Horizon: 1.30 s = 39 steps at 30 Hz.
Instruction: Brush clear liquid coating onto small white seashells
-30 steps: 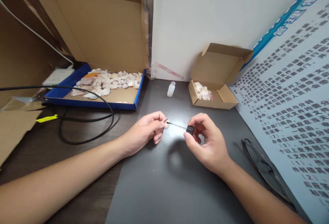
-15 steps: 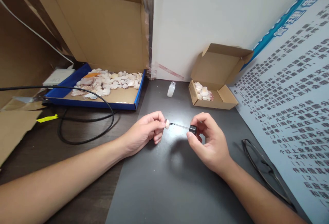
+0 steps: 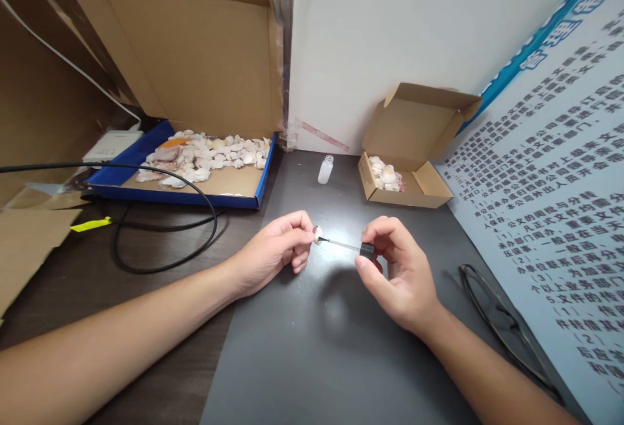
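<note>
Between thumb and fingertips, my left hand pinches a small seashell above the grey mat. My right hand grips the black cap of a brush applicator. Its thin stem points left, and the dark brush tip reaches the shell's face. Behind the hands, a small bottle stands uncapped with whitish contents. Part of the shell is hidden by my left fingers.
A blue-edged box at left holds many shells. A smaller cardboard box at right holds several shells. A black cable loops at left. Glasses lie by the printed board at right.
My right hand has shifted slightly to the right and down, and the applicator's stem slopes more. The brush tip has moved a little left onto the shell. My left hand stays nearly in place.
</note>
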Tool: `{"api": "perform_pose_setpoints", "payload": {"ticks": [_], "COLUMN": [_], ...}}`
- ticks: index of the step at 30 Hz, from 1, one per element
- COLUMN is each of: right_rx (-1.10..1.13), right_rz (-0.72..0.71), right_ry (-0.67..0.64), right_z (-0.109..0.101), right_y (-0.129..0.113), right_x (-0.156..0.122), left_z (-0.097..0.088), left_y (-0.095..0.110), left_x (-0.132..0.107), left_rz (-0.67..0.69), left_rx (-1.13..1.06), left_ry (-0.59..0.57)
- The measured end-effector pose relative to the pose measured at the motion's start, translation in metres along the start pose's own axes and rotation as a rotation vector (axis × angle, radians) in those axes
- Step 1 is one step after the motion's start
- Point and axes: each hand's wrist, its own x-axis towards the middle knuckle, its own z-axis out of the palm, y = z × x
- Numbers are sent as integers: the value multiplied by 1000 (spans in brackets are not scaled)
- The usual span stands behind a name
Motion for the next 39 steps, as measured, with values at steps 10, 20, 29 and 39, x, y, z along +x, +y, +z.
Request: {"api": "perform_pose_setpoints", "payload": {"ticks": [10,20,29,39], "right_rx": [3,-36,-19,-9], "right_rz": [2,16,22,14], "right_ry": [-8,16,-26,-37], "right_z": [0,0,1,1], "right_y": [0,0,-1,-2], "right_x": [1,2,0,0], "left_z": [0,-1,0,-1], "left_y": [2,2,1,2], "left_x": [-1,0,1,0], "left_rz": [0,2,5,-3], "left_rx": [-26,-30,-21,-24], "left_ry": [-1,-3,0,7]}}
